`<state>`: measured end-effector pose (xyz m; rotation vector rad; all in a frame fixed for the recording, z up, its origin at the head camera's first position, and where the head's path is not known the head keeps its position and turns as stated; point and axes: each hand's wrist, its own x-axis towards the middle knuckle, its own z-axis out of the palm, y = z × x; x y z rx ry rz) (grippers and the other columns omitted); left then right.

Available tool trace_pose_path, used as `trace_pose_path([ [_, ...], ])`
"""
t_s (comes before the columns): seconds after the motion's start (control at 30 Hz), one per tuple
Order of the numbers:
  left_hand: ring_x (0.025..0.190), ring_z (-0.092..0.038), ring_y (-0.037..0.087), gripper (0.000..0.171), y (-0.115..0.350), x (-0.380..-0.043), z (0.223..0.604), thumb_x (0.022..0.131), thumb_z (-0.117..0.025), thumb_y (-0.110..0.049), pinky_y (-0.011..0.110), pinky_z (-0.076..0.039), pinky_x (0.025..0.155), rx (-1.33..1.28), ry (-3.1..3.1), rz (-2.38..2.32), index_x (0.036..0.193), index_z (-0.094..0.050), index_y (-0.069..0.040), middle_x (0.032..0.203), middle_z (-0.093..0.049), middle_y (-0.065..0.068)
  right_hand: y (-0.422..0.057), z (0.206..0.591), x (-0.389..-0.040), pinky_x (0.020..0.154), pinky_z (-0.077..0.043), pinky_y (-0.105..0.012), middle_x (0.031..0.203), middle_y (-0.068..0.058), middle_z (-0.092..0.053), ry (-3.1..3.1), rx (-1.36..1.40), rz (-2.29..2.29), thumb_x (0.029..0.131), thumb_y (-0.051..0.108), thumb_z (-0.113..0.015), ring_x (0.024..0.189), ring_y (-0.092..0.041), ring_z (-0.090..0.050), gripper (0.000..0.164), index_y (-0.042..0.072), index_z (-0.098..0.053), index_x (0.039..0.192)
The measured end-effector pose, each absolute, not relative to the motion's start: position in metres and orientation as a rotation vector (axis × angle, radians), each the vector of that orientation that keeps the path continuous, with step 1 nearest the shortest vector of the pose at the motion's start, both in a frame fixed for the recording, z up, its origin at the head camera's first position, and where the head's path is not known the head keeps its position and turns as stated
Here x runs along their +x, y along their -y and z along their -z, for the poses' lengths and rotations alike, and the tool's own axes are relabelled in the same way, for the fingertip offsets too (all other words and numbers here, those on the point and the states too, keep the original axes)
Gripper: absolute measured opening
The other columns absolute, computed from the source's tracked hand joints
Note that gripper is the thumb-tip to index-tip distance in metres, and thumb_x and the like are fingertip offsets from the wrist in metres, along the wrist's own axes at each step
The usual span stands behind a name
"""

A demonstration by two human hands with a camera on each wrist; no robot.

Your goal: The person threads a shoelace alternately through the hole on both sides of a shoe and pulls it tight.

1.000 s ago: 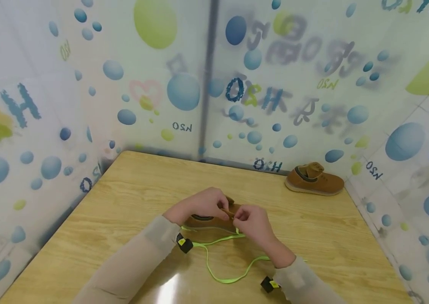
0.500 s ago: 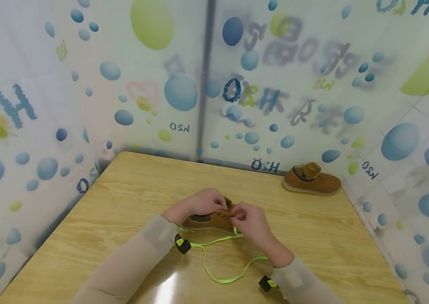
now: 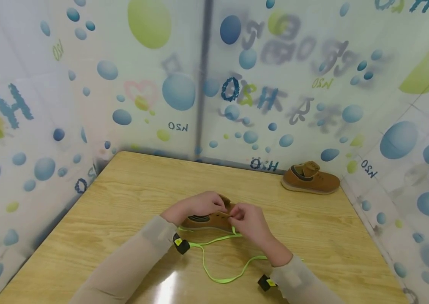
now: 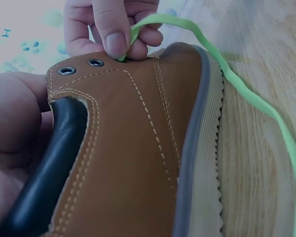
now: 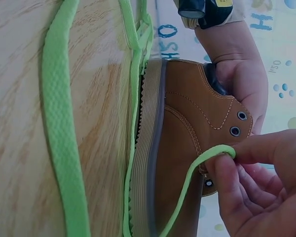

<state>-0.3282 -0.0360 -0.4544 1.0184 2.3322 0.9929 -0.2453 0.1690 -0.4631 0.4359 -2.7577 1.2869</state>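
A brown leather shoe (image 3: 216, 221) with a dark padded collar stands on the table between both hands. My left hand (image 3: 200, 204) reaches over its opening and grips the eyelet flap; in the left wrist view its fingers pass behind the leather. Thumb and fingers of my right hand (image 5: 269, 185) pinch a bright green shoelace (image 4: 241, 91) right at the flap's front eyelet. Two metal-ringed eyelets (image 4: 96, 62) beside it hold no lace. How far the lace goes into the hole is hidden by the fingertips.
The lace's slack (image 3: 225, 280) loops across the wooden table (image 3: 138, 181) in front of the shoe. A second brown shoe (image 3: 313, 180) stands at the back right, its tongue up. Patterned curtain-like walls (image 3: 153, 84) enclose the table's back and sides.
My left fingers have drawn back a little from my right fingertips, baring the eyelets on the flap. My right hand stays almost in place. The head view has shifted slightly.
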Motion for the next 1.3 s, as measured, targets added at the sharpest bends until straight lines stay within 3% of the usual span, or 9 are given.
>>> trace_pose_path([
  [0.03,0.056,-0.036,0.010,0.033,0.036,-0.328,0.454,0.109,-0.058,-0.013,0.024,-0.039,0.066,1.027,-2.324,-0.994,0.083,-0.079,-0.008,0.060,-0.042,-0.007,-0.169,0.463,-0.245,0.055,-0.054,-0.025,0.074,0.001,-0.074,2.758,0.445,-1.279,0.091,0.005,-0.079,0.059,-0.007,-0.064,0.012,0.013,-0.073,0.086],
  [0.3,0.064,-0.048,0.008,0.028,0.036,-0.328,0.455,0.108,-0.060,-0.013,0.023,-0.043,0.070,1.016,-2.400,-0.946,0.088,-0.079,-0.010,0.073,-0.059,-0.008,-0.171,0.463,-0.245,0.057,-0.053,-0.025,0.074,0.005,-0.072,2.773,0.486,-1.248,0.092,0.007,-0.078,0.061,-0.006,-0.064,0.012,0.016,-0.072,0.087],
  [0.53,0.056,-0.056,0.010,0.029,0.040,-0.321,0.439,0.108,-0.060,-0.015,0.027,-0.051,0.068,0.932,-2.521,-0.955,0.082,-0.073,-0.013,0.064,-0.059,-0.005,-0.176,0.462,-0.247,0.058,-0.050,-0.025,0.072,0.008,-0.069,2.795,0.484,-1.231,0.094,0.011,-0.075,0.062,-0.009,-0.061,0.008,0.017,-0.074,0.089],
  [0.7,0.063,-0.066,0.011,0.023,0.043,-0.317,0.430,0.108,-0.061,-0.015,0.027,-0.057,0.066,0.847,-2.527,-1.055,0.089,-0.074,-0.011,0.074,-0.069,-0.002,-0.176,0.462,-0.250,0.061,-0.050,-0.025,0.074,0.008,-0.068,2.797,0.463,-1.200,0.094,0.011,-0.075,0.066,-0.009,-0.059,0.006,0.016,-0.075,0.090],
  [1.0,0.063,-0.063,0.012,0.025,0.048,-0.321,0.426,0.110,-0.058,-0.018,0.027,-0.055,0.064,0.792,-2.565,-1.212,0.091,-0.072,-0.009,0.075,-0.067,0.000,-0.179,0.463,-0.254,0.068,-0.052,-0.025,0.084,0.002,-0.071,2.758,0.488,-1.271,0.092,0.006,-0.073,0.073,-0.009,-0.061,0.011,0.015,-0.077,0.088],
  [1.3,0.068,-0.063,0.017,0.027,0.066,-0.319,0.403,0.111,-0.056,-0.021,0.030,-0.053,0.063,0.680,-2.587,-1.438,0.093,-0.070,-0.007,0.076,-0.066,0.004,-0.178,0.465,-0.254,0.066,-0.051,-0.024,0.082,0.002,-0.073,2.719,0.400,-1.326,0.093,0.006,-0.073,0.071,-0.008,-0.060,0.011,0.014,-0.079,0.088],
])
